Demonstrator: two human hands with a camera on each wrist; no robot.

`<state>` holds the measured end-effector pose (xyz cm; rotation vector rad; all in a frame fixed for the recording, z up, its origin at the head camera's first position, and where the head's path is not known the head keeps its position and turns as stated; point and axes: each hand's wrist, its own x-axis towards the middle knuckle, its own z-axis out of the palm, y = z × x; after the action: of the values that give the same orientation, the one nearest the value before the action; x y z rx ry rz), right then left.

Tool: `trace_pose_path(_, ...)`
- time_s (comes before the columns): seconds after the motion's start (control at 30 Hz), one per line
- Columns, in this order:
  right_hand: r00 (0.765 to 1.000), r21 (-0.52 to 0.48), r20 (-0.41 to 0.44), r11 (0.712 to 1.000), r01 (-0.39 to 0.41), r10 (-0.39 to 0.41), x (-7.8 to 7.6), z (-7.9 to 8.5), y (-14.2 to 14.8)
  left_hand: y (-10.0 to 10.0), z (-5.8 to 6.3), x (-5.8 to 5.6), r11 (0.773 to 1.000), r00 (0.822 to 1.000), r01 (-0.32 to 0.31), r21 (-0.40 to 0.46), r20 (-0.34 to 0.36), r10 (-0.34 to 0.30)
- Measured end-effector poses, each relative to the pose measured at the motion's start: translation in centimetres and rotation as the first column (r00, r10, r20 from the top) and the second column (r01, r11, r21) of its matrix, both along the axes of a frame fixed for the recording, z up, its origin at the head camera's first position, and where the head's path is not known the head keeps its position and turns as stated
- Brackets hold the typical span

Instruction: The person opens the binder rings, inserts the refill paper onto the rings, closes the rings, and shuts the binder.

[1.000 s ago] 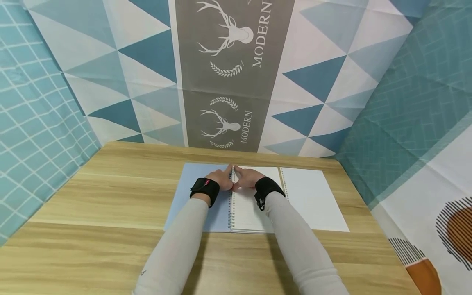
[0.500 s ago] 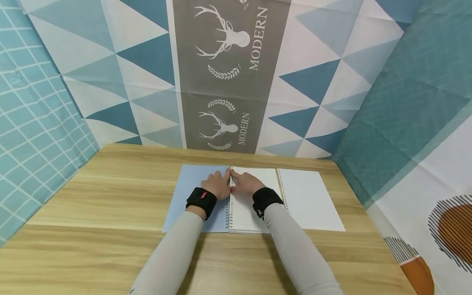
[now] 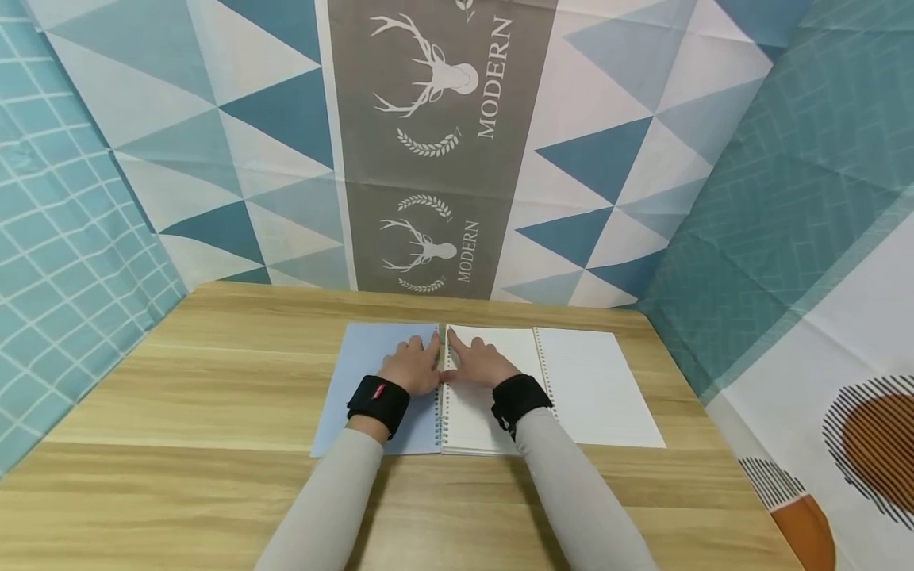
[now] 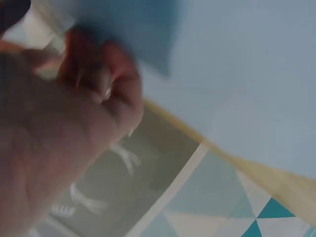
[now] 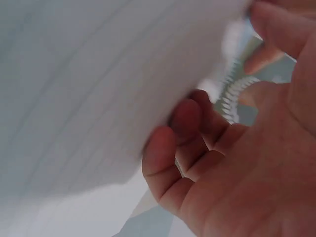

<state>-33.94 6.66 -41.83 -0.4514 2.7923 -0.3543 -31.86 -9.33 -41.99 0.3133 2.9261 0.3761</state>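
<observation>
A spiral notebook lies spread on the table, its blue cover (image 3: 360, 357) at left and its white lined page (image 3: 477, 428) in the middle. The wire binding (image 3: 440, 432) runs between them. My left hand (image 3: 410, 368) rests on the blue cover beside the binding, index finger pointing along it; in the left wrist view, its other fingers bend onto the cover. My right hand (image 3: 484, 366) rests on the white page, index finger extended beside the binding, and its bent fingertips (image 5: 160, 148) touch the paper. The thumbs meet over the binding.
A white sheet (image 3: 603, 388) with a row of holes along its left edge lies against the notebook's right side. The wooden table (image 3: 178, 388) meets a patterned cloth backdrop (image 3: 428, 159) at its far edge. More cloth hangs at both sides.
Both hands have slid slightly toward me along the binding, and the index fingertips have drawn a little apart. The head view has shifted slightly; notebook and sheet lie much as before.
</observation>
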Motion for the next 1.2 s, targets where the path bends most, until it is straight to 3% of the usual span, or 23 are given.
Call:
trace_pose_path(0.17,0.995,-0.001,-0.009,0.995,-0.097,0.097,2.1,0.6,1.3,-1.3,0.6,1.9,0.991,0.989,0.129,0.032,0.064,-0.131)
trace_pose_path(0.27,0.99,0.016,-0.026,0.99,-0.14,0.14,3.0,0.8,1.6,-1.9,1.0,2.6,0.984,0.979,0.176,0.035,0.098,-0.179)
trace_pose_path(0.5,0.984,0.018,-0.05,0.986,-0.167,0.168,3.7,0.2,1.5,-2.7,1.0,3.1,0.979,0.955,0.2,0.043,0.213,-0.205)
trace_pose_path(0.67,0.982,0.032,-0.104,0.988,-0.153,0.155,3.7,0.0,1.6,-2.6,0.8,2.8,0.974,0.951,0.213,0.071,0.213,-0.224)
trace_pose_path(1.2,0.982,0.022,-0.12,0.989,-0.146,0.148,3.6,0.1,1.7,-2.2,0.8,3.0,0.973,0.951,0.22,0.065,0.206,-0.229)
